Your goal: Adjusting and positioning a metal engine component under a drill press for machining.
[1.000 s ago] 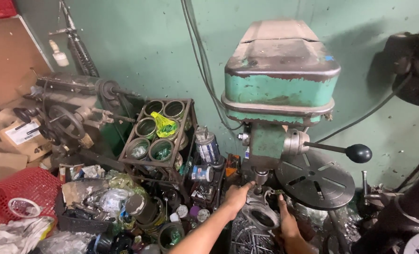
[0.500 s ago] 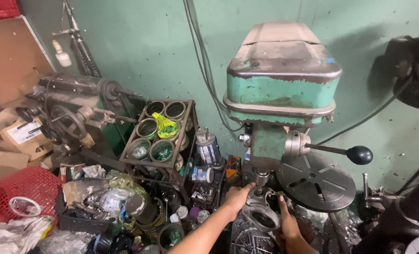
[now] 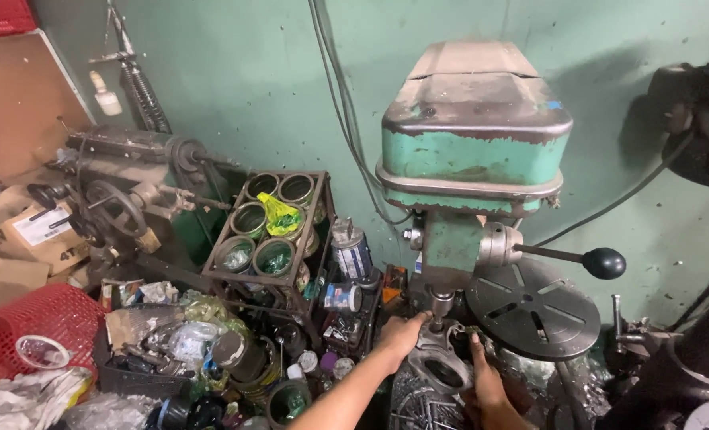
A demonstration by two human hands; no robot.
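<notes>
- The left hand (image 3: 402,334) clasps the left edge of a grey metal casting (image 3: 443,360), fingers curled over its rim just below the drill chuck (image 3: 440,302).
- The right hand (image 3: 486,381) grips the casting's right side, fingers pointing up along its edge; both hands are closed on the same piece.
- The casting sits directly under the chuck, tilted, its round bore facing up and toward the camera; its long axis runs roughly from the chuck down toward the person.
- The left hand is the nearer of the two to the chuck; the right lies lower, farther from it.
- Right of the chuck, just beside the casting, is the round slotted drill table (image 3: 532,309), swung aside.
- Above the chuck rises the green drill press head (image 3: 474,151), with its black-knobbed feed lever (image 3: 603,263) out to the right.
- Left of the chuck stand spray cans (image 3: 351,251) and a metal rack of tins (image 3: 268,231); a red mesh basket (image 3: 40,322) lies well apart, far left.
</notes>
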